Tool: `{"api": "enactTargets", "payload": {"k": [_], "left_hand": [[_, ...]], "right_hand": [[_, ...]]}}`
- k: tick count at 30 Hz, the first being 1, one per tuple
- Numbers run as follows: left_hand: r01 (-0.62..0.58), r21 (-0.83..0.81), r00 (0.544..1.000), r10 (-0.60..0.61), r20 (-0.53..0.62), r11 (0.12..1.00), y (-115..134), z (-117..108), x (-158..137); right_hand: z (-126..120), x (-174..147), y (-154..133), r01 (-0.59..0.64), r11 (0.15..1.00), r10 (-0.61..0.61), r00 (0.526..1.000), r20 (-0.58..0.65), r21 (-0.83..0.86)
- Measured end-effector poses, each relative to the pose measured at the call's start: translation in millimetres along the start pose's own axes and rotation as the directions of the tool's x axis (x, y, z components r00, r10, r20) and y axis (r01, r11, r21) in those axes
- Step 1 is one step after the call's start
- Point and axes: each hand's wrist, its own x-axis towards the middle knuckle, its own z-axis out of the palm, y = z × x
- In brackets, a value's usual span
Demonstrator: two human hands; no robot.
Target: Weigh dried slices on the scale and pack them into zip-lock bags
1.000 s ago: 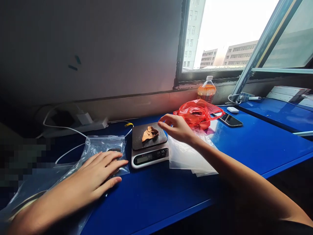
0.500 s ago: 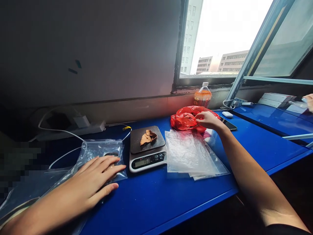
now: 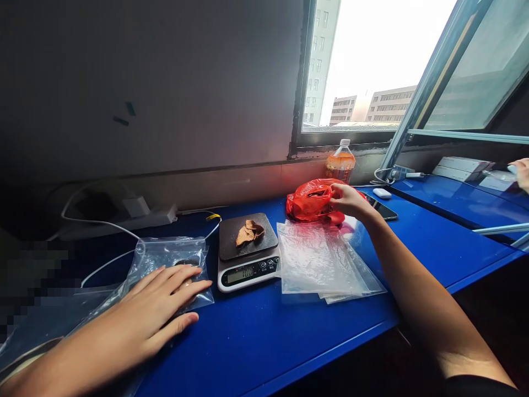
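Note:
My left hand (image 3: pixel 165 300) lies flat, fingers stretched, over a clear zip bag (image 3: pixel 159 251) with something dark inside, mostly hidden under the hand. To its right stands a digital kitchen scale (image 3: pixel 231 277), its display lit. On the dark weighing plate rest brown, curled dried pieces (image 3: pixel 250 233). My right hand (image 3: pixel 349 199) pinches the rim of a red plastic bag (image 3: pixel 303 205) behind the scale. Dark brown matter shows through the bag's mouth. Flat clear plastic bags (image 3: pixel 314 262) lie stacked in front of it, below my right hand.
A bottle of orange drink (image 3: pixel 341 162) stands by the wall. A phone (image 3: pixel 384 209) and a white earbud case (image 3: pixel 382 193) lie right of the red bag. White cables and a power strip (image 3: pixel 161 216) run along the left back. Another person's hand (image 3: pixel 523 173) shows at the right edge.
The red bag's mouth has been drawn more open and rounder by my right hand. Digits on the scale's display look different. My left hand has stayed in place.

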Motion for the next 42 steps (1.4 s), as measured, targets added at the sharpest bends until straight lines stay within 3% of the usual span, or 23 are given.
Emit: {"api": "enactTargets", "payload": {"k": [7, 13, 17, 22, 25, 27, 31, 34, 37, 39, 40, 41, 42], "left_hand": [[0.009, -0.026, 1.0, -0.009, -0.011, 1.0, 0, 1, -1], [0.078, -0.057, 0.987, -0.069, 0.143, 0.995, 16, -17, 7], [0.114, -0.088, 0.98, -0.098, 0.174, 0.99, 20, -20, 9], [0.128, -0.096, 0.976, -0.108, 0.188, 0.987, 19, -18, 7], [0.113, -0.094, 0.978, -0.093, 0.189, 0.989, 19, -19, 7], [0.107, -0.091, 0.977, -0.088, 0.196, 0.99, 19, -20, 7], [0.106, -0.091, 0.978, -0.087, 0.192, 0.99, 19, -19, 6], [0.094, -0.104, 0.986, -0.078, 0.148, 0.99, 17, -16, 4], [0.108, -0.107, 0.984, -0.092, 0.15, 0.988, 16, -14, 4], [0.124, -0.107, 0.979, -0.104, 0.174, 0.986, 17, -16, 4], [0.129, -0.108, 0.976, -0.107, 0.189, 0.986, 18, -17, 5], [0.13, -0.109, 0.973, -0.105, 0.205, 0.986, 19, -18, 5], [0.129, -0.111, 0.971, -0.102, 0.216, 0.985, 20, -19, 5]], "right_hand": [[-15, 4, 8, -0.061, 0.998, 0.067, 0.947, -0.314, 0.031], [-19, 3, -3, 0.002, 0.995, -0.07, 0.753, -0.654, -0.104], [-16, -5, -22, 0.074, 0.983, -0.17, 0.717, -0.676, -0.169], [0, -15, -47, 0.203, 0.962, -0.274, 0.717, -0.641, -0.184], [2, -11, -45, 0.154, 0.949, -0.296, 0.731, -0.615, -0.274], [0, -6, -34, 0.036, 0.962, -0.197, 0.778, -0.597, -0.27], [-6, 1, 0, -0.215, 0.972, 0.152, 0.882, -0.445, -0.095], [-9, 1, 8, -0.266, 0.955, 0.204, 0.91, -0.361, -0.13], [-8, -4, -15, -0.193, 0.944, 0.054, 0.89, -0.452, -0.269], [-1, -11, -42, -0.066, 0.95, -0.068, 0.911, -0.407, -0.305], [5, -17, -57, 0.017, 0.948, -0.125, 0.938, -0.323, -0.317], [13, -23, -70, 0.145, 0.925, -0.208, 0.967, -0.15, -0.35], [21, -30, -81, 0.251, 0.891, -0.263, 0.965, 0.02, -0.378]]}}
